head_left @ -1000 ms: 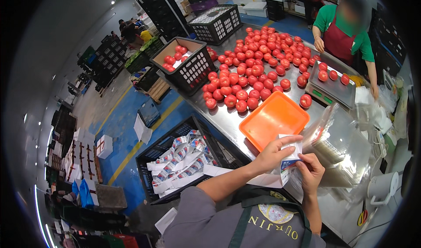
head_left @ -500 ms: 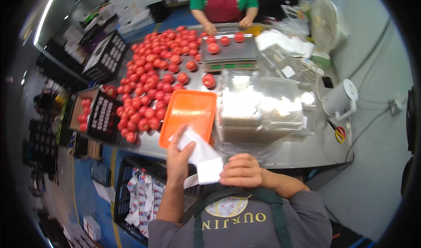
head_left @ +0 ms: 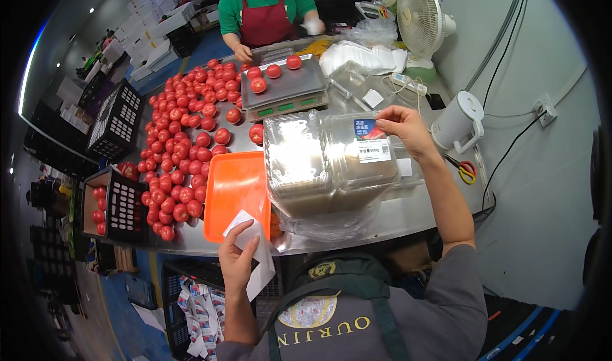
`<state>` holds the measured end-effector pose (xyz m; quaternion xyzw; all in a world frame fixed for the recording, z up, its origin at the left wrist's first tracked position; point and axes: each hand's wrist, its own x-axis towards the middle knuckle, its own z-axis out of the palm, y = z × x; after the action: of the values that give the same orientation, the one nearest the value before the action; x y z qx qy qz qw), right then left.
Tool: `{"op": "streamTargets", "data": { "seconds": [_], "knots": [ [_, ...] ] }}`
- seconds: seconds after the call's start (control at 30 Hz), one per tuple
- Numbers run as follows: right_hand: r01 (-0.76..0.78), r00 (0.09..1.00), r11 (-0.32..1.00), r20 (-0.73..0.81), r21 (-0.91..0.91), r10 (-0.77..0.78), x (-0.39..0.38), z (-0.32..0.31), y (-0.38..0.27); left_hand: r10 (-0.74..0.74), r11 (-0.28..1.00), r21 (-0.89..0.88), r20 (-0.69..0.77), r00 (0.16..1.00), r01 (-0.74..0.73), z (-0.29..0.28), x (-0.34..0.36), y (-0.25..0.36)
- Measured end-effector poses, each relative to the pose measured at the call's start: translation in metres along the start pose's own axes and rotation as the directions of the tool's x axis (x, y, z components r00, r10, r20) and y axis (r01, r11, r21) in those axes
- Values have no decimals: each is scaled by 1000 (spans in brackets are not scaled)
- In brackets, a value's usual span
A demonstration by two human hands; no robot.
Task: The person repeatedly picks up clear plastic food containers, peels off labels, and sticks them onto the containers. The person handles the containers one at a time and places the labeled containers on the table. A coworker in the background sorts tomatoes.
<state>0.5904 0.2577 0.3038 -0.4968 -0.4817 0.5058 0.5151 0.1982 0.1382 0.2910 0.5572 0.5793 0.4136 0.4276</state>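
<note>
My left hand (head_left: 234,262) pinches a white strip of label paper (head_left: 262,272) at the table's front edge, by the orange tray (head_left: 234,185). Out to the right, my right hand (head_left: 410,131) has its fingertips closed on the upper edge of a blue, red and white sticker label (head_left: 371,145). This label lies over the top of the right stack of clear plastic containers (head_left: 354,189). Beside it stands a left stack of containers (head_left: 296,154), glaring with reflected light. Whether the label is stuck down all over I cannot tell.
Many tomatoes (head_left: 175,163) cover the table's left side. Some sit on a scale (head_left: 287,90), where a co-worker (head_left: 264,16) stands opposite. At right are a fan (head_left: 421,23), a white kettle (head_left: 458,122) and scissors (head_left: 465,168). A black crate (head_left: 172,303) holds used label strips.
My right hand has moved from beside the paper strip out to the right container stack, where a label now shows. The left hand still holds the strip. The whole view has shifted.
</note>
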Motion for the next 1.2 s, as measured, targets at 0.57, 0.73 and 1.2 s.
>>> {"op": "streamTargets", "data": {
  "seconds": [0.57, 0.73, 1.2],
  "knots": [
    [425, 795, 353, 158, -834, -586, -12, 29, 21, 65, 998, 6, -30, 997, -65, 8, -10, 7],
    [252, 774, -47, 230, -967, -590, -14, 36, 13, 26, 999, -28, -27, 999, -27, 10, -14, 7],
    [824, 414, 145, 407, -548, -814, -37, 107, 29, 265, 948, 216, -132, 955, -233, 48, -15, 5]
  ]
}}
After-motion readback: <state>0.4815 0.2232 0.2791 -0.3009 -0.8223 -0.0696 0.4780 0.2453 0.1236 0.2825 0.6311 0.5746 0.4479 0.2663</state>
